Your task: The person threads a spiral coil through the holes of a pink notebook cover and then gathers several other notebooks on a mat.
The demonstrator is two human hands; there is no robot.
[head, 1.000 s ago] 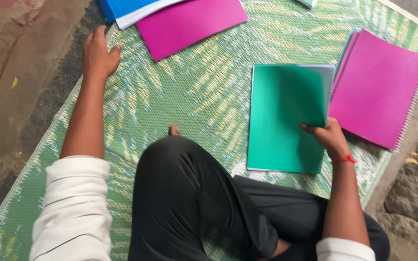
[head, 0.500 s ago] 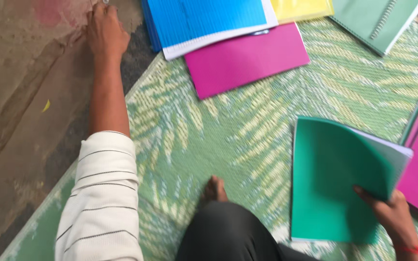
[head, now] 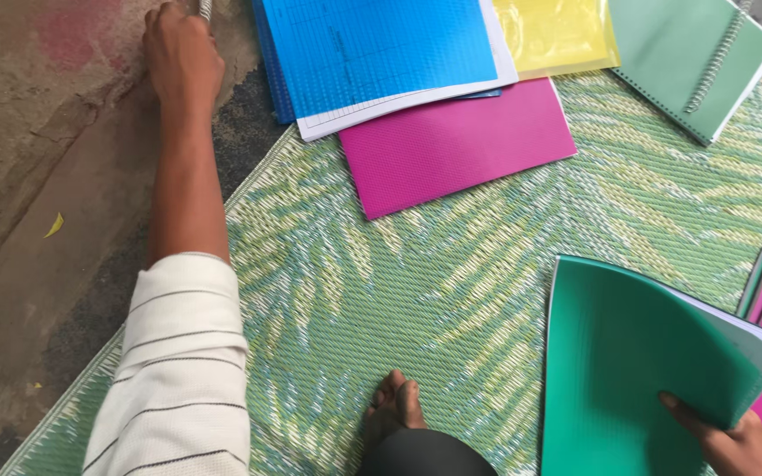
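Green notebook (head: 637,370) pinched by right fingers (head: 685,412).

– What colours lie on the mat (head: 487,264)?
– It's green with pale leaf patterns. A teal notebook (head: 637,379), a magenta cover (head: 456,145), a blue sheet (head: 381,44), a yellow folder (head: 557,31).
– The sleeve (head: 178,370)?
– White, thin dark stripes.

right hand (head: 729,436) on green notebook (head: 637,379), left hand (head: 183,57) on floor (head: 37,220)
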